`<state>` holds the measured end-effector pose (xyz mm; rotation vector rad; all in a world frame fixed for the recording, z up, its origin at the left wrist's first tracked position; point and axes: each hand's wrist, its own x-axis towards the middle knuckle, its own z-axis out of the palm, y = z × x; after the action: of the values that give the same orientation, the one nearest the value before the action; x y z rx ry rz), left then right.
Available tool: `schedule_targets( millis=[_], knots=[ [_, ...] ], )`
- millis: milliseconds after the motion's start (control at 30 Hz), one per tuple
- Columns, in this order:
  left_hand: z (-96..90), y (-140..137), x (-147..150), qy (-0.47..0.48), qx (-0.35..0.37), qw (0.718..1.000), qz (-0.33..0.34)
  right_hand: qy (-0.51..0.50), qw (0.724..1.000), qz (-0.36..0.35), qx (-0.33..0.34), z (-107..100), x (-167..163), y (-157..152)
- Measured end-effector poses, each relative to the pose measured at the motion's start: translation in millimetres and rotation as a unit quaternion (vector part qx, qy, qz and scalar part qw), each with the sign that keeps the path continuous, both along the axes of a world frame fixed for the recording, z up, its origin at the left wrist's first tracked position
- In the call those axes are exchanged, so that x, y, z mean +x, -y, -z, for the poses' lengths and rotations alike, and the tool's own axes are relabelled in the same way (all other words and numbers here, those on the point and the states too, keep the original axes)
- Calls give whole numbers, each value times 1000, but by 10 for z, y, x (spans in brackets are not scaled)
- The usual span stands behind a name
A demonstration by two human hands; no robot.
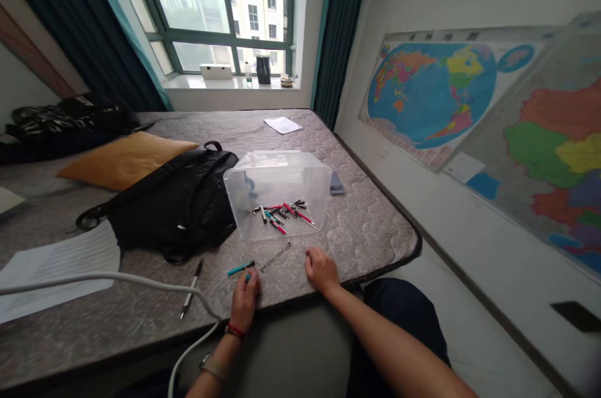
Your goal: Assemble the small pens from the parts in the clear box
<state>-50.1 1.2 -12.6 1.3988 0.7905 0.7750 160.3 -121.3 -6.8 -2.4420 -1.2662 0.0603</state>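
Observation:
My left hand (pixel 244 301) is at the mattress's front edge, its fingers pinched around a small teal piece (pixel 247 276), perhaps part of a pen; most of it is hidden. Just beyond those fingertips lies a teal pen (pixel 240 268) with a dark end. My right hand (pixel 322 268) rests curled on the mattress near the edge, and nothing shows in its fingers. In front of both hands a clear plastic box (pixel 235 198) lies on its side, opening toward me. Several pens (pixel 282 211) in red, teal, white and black are heaped inside it.
A white-and-black pen (pixel 191 288), a white cable (pixel 141 280) and printed paper (pixel 61 266) lie to the left. A black backpack (pixel 173 204) stands beside the box, with an orange cushion (pixel 126 157) behind. A dark flat object (pixel 337 183) lies right of the box.

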Motion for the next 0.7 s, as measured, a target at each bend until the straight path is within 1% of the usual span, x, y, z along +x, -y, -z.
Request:
schedule_targets(
  millis=[100, 167, 233, 300, 467, 533, 600, 700],
  knots=[
    [61, -6, 4, 25, -22, 999, 13, -10, 1000, 3, -10, -26, -1, 7],
    [54, 4, 22, 49, -41, 998, 17, -17, 1000, 3, -15, -46, 1, 14],
    [31, 30, 43, 51, -39, 998, 8, -21, 1000, 3, -17, -65, 6, 22],
    [17, 58, 59, 28, -15, 999, -7, -24, 1000, 3, -17, -80, 11, 32],
    [29, 75, 68, -88, 78, 992, -33, -41, 999, -1, -18, -114, 23, 59],
    [23, 69, 81, -112, 91, 989, -41, -46, 999, -4, -15, -129, 28, 72],
    [2, 64, 108, -115, 72, 990, -38, -53, 999, -5, -12, -144, 31, 85],
    [-43, 59, 165, -99, 5, 995, -33, -59, 998, -3, -4, -157, 36, 102]
  ],
)
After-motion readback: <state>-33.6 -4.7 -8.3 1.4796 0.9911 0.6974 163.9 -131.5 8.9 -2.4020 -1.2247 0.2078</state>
